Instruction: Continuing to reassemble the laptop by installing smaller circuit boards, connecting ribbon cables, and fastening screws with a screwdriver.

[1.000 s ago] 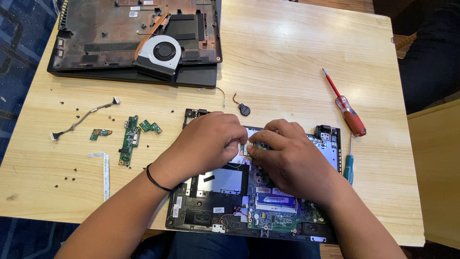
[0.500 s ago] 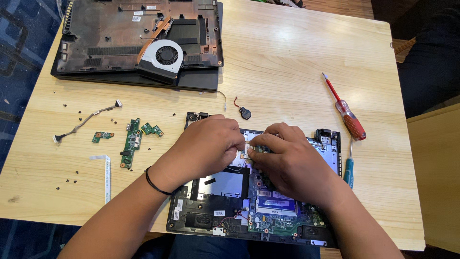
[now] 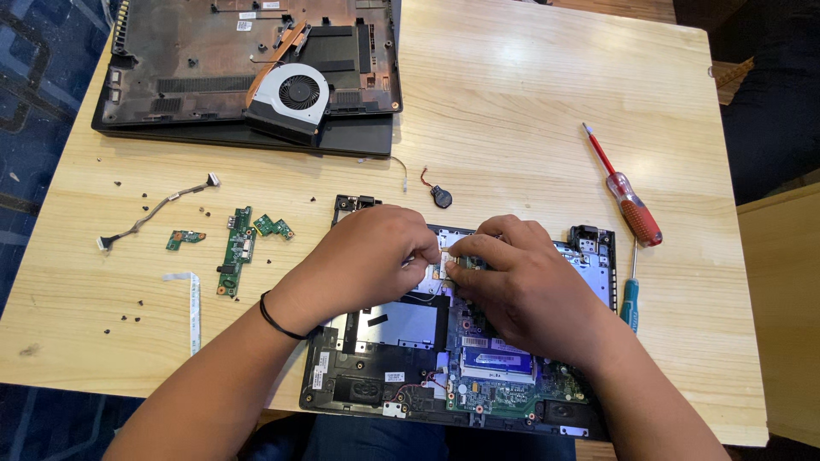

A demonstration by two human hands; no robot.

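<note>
Left hand (image 3: 376,256) and right hand (image 3: 521,277), fingertips pinched together on a small part, grip hidden, over the opened black laptop base with green circuit board (image 3: 444,358) at the wooden table's (image 3: 512,102) near edge; red-handled screwdriver (image 3: 628,201) alongside.

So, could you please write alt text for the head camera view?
Two bare hands, left hand and right hand, meet fingertip to fingertip over an opened laptop base on a wooden table. A red screwdriver lies right; small circuit boards lie left.

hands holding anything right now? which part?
Cannot tell for sure. Left hand and right hand pinch at something small on the open laptop's motherboard; the fingers hide it.
</note>
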